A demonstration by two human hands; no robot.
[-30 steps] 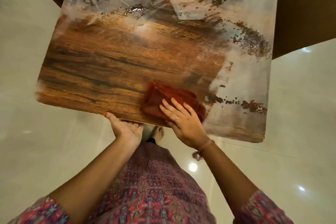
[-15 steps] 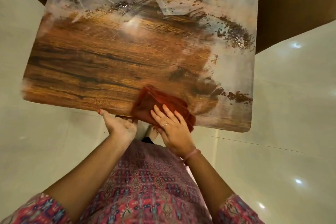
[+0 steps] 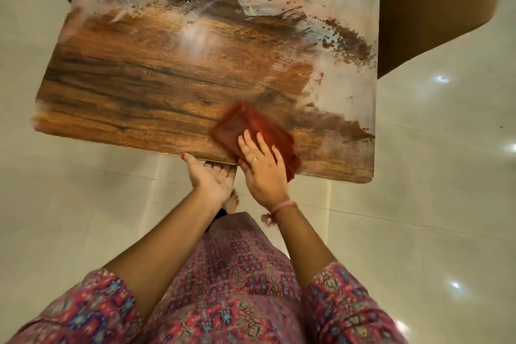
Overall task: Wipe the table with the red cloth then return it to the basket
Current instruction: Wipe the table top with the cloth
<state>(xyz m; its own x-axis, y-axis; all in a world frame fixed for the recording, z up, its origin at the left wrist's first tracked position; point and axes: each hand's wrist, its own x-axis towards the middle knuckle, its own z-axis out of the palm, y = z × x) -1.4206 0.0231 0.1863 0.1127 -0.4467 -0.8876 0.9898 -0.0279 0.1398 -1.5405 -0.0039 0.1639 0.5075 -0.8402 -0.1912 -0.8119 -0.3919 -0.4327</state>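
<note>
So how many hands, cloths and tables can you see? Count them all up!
Hands: 2, the left hand and the right hand
Red cloth: 1
Table: 1
Total: 4

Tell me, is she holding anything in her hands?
Not gripped: the right hand presses flat on the red cloth's near end. The left hand is cupped, empty, at the table edge.

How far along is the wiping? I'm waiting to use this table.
About half done. The left and centre of the table show clean wood grain. In hand: the right hand presses the red cloth flat at the near edge, while the left hand is cupped below that edge. Left: the whitish film along the far and right sides, then returning the cloth; no basket is in view.
</note>
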